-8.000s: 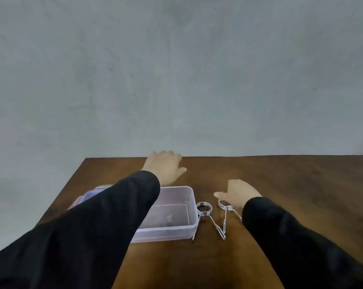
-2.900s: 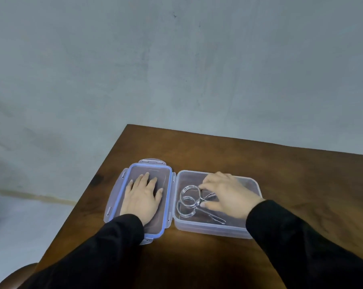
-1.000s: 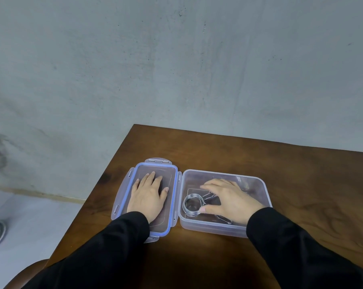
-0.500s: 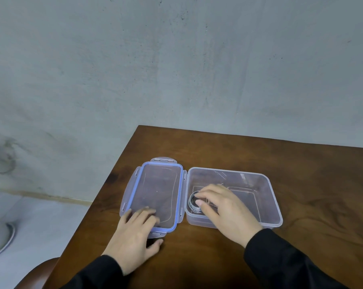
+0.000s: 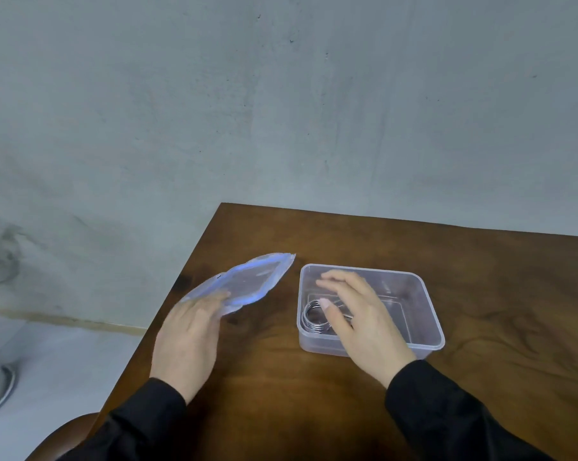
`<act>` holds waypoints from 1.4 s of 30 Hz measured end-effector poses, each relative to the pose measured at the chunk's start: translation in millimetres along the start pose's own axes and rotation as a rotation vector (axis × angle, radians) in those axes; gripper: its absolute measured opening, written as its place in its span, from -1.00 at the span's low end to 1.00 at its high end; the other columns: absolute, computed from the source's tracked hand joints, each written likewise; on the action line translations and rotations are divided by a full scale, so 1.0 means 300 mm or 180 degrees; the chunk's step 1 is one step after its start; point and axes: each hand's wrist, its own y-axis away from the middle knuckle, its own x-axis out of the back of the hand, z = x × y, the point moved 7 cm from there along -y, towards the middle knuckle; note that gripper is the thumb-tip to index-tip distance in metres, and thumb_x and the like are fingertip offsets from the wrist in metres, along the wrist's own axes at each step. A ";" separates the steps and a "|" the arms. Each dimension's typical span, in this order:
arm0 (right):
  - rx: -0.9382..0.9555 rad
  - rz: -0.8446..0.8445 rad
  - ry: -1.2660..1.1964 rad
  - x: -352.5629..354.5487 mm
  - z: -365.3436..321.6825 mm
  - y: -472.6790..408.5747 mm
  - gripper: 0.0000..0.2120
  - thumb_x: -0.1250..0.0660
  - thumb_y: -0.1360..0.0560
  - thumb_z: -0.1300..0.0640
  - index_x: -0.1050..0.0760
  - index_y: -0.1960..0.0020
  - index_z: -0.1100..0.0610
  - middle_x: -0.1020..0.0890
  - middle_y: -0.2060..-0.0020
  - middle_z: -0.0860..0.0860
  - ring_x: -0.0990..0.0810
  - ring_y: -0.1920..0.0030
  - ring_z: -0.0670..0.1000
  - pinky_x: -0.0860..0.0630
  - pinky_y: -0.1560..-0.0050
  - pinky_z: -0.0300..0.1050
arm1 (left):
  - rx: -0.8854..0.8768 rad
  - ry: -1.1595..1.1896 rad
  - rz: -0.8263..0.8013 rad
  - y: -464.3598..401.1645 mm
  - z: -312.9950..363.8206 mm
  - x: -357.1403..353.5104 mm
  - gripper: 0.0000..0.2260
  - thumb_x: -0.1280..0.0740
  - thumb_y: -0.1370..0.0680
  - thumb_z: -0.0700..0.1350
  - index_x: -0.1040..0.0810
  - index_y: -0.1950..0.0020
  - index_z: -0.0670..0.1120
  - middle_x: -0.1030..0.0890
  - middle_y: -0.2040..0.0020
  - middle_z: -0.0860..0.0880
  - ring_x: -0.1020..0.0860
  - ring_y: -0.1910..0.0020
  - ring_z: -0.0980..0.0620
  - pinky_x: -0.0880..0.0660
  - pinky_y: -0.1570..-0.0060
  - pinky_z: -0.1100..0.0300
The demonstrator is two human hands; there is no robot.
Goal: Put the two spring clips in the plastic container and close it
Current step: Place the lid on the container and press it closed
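A clear plastic container (image 5: 427,314) stands open on the brown table. The metal spring clips (image 5: 314,319) lie stacked in its left part, partly hidden by my right hand (image 5: 360,321), which hovers over the box with fingers spread and the thumb beside the coils. My left hand (image 5: 187,341) grips the near end of the blue-rimmed clear lid (image 5: 247,282). The lid is blurred, lifted off the table and tilted, left of the container.
The wooden table (image 5: 480,254) runs right and toward me; its left edge is just beyond my left hand. A grey wall rises behind it. A rounded brown chair back (image 5: 65,434) shows at the lower left, with pale floor (image 5: 65,354) below.
My left hand has taken hold of the lid's near end and raised it off the table, tilted. My right hand has lifted a little above the clips in the container.
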 end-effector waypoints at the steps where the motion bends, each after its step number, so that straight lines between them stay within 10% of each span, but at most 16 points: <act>1: -0.0107 0.0116 -0.0095 0.025 0.003 -0.008 -0.67 -0.20 -0.65 -0.02 -0.43 -0.41 -0.10 -0.40 -0.39 -0.24 -0.33 -0.36 -0.28 -0.25 -0.23 -0.49 | 0.0201 0.0137 0.0186 -0.035 0.014 0.054 -0.80 -0.35 -0.53 -0.29 -0.65 -0.13 -0.21 -0.70 0.03 -0.15 -0.67 0.06 -0.18 -0.55 -0.01 0.01; 7: -0.0634 0.0419 -0.1280 0.145 0.068 -0.058 -0.47 -0.20 -0.63 -0.13 -0.14 -0.56 -0.22 -0.30 -0.53 -0.22 -0.36 -0.43 -0.20 -0.36 -0.31 -0.29 | -0.0070 0.1677 0.1028 -0.191 0.186 0.309 -0.74 -0.19 -0.63 -0.06 -0.39 -0.13 0.35 -0.60 -0.09 0.21 -0.58 -0.06 0.20 -0.49 -0.03 0.26; 10: -0.0524 0.0668 -0.1781 0.233 0.093 -0.072 -0.46 -0.15 -0.66 -0.12 -0.10 -0.60 -0.13 -0.33 -0.53 -0.19 -0.38 -0.44 -0.23 -0.35 -0.42 -0.18 | -0.0139 0.2639 0.0840 -0.274 0.291 0.340 -0.77 -0.18 -0.66 -0.16 -0.36 -0.06 0.22 -0.64 0.03 -0.11 -0.64 0.03 -0.10 -0.57 0.02 -0.05; 16: -0.1241 0.1736 -0.1977 0.437 0.258 0.017 -0.84 -0.25 -0.65 -0.02 -0.59 -0.11 -0.06 -0.72 -0.01 -0.01 -0.69 -0.05 0.13 -0.62 -0.11 0.19 | 0.1211 0.3913 0.0118 -0.351 0.335 0.111 -0.95 -0.24 -0.65 -0.21 -0.48 -0.06 -0.15 -0.69 0.10 -0.14 -0.65 0.20 -0.13 -0.62 0.19 0.09; 22: -0.1902 0.1475 -0.1681 0.441 0.440 0.098 -0.87 -0.32 -0.62 0.04 -0.65 -0.03 0.01 -0.74 0.09 -0.07 -0.70 0.00 0.00 -0.61 0.06 -0.07 | 0.1977 0.2548 -0.0542 -0.269 0.243 -0.196 -0.71 -0.35 -0.57 0.05 -0.52 0.22 -0.14 -0.64 0.30 -0.16 -0.60 0.33 -0.11 -0.63 0.22 -0.07; 28: -0.2311 0.1190 -0.1562 0.338 0.582 0.133 -0.86 -0.34 -0.62 0.05 -0.63 -0.12 0.01 -0.72 0.00 -0.08 -0.65 -0.11 0.00 -0.61 -0.16 0.13 | 0.1923 0.1648 -0.0885 -0.203 0.212 -0.320 -0.64 -0.28 -0.57 0.11 -0.42 0.26 -0.13 -0.58 0.34 -0.13 -0.49 0.35 -0.12 -0.55 0.21 -0.14; 42: -0.2478 0.0988 -0.1659 0.243 0.660 0.135 -0.91 -0.35 -0.61 0.08 -0.64 0.01 -0.04 -0.74 0.07 -0.10 -0.68 -0.07 0.02 -0.67 -0.08 0.16 | 0.2489 0.1881 -0.0951 -0.159 0.175 -0.387 -0.65 -0.30 -0.60 0.01 -0.48 0.22 -0.25 -0.60 0.26 -0.23 -0.48 0.33 -0.03 -0.48 0.25 0.03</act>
